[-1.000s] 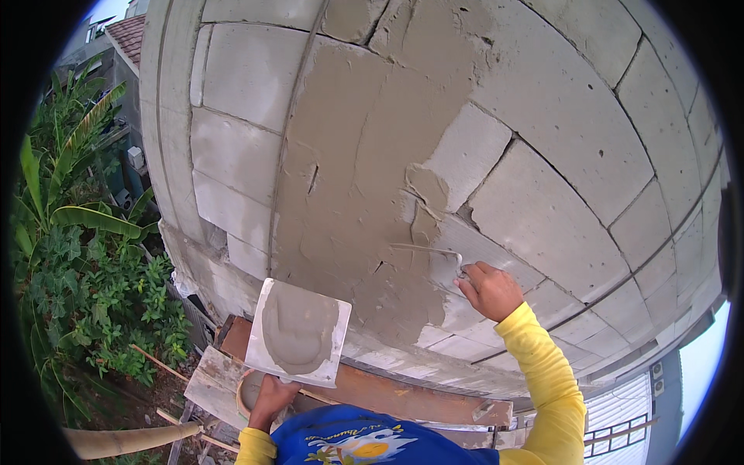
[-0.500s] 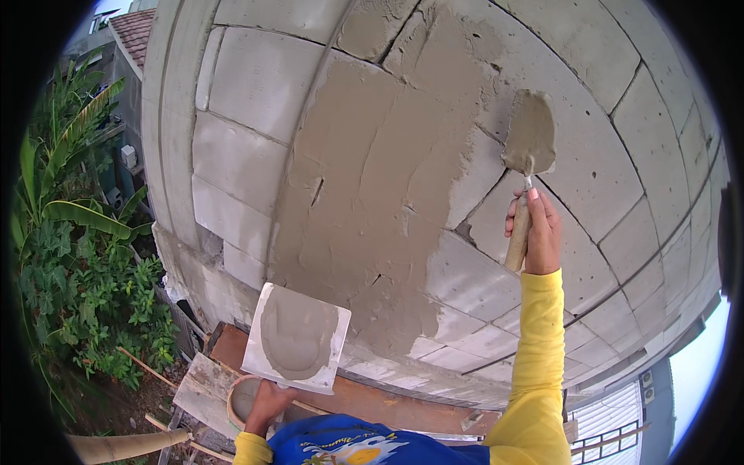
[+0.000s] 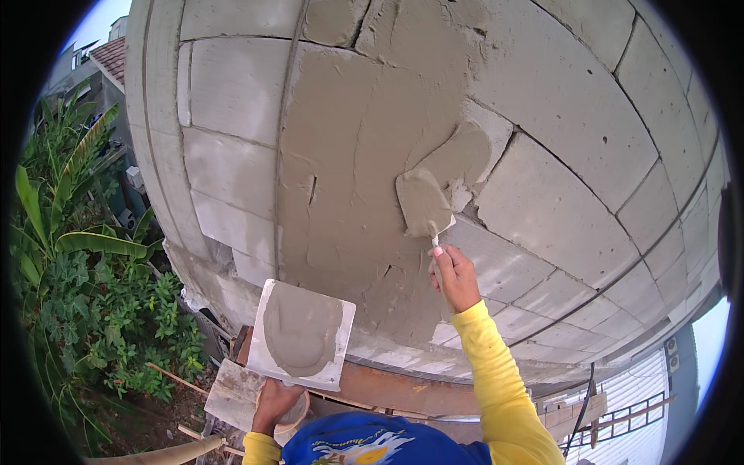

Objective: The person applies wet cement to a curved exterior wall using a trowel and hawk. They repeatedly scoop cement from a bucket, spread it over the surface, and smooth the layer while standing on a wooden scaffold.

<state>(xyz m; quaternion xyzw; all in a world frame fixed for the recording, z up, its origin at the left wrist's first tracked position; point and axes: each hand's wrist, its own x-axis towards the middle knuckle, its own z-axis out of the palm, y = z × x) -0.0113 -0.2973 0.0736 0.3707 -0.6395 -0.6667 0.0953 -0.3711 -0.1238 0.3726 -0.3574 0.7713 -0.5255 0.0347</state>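
1. Right hand (image 3: 457, 275): one; fingers wrapped round the handle of a trowel (image 3: 424, 203), in a narrow grip.
2. Trowel: one; blade coated with mortar and laid against the wall, at the right-hand margin of the mortar patch (image 3: 333, 178). A smooth band of mortar (image 3: 463, 151) runs from the blade up and to the right across a pale block.
3. Left hand (image 3: 277, 401): one; closed at the near edge of a square white board (image 3: 342, 345). The exact finger placement underneath is hidden.
4. Board: one; it carries a single rounded mass of mortar (image 3: 301, 329) and is set apart from the trowel, below and to the left of it.
5. Container (image 3: 302, 407): one, round, partly hidden behind the left hand.
6. Garment: blue shirt (image 3: 325, 438) with two yellow sleeves (image 3: 500, 380). The chest bears one white-and-yellow graphic (image 3: 376, 449) with pale lettering above it, partly cut off by the lower edge.
7. Wall (image 3: 562, 209): many pale grey blocks with dark joints; the mortar patch covers its middle part.
8. Surroundings: a brown plank (image 3: 411, 387) at the wall's foot, green plants (image 3: 132, 325) at left, and one tiled roof (image 3: 110, 59) at upper left.
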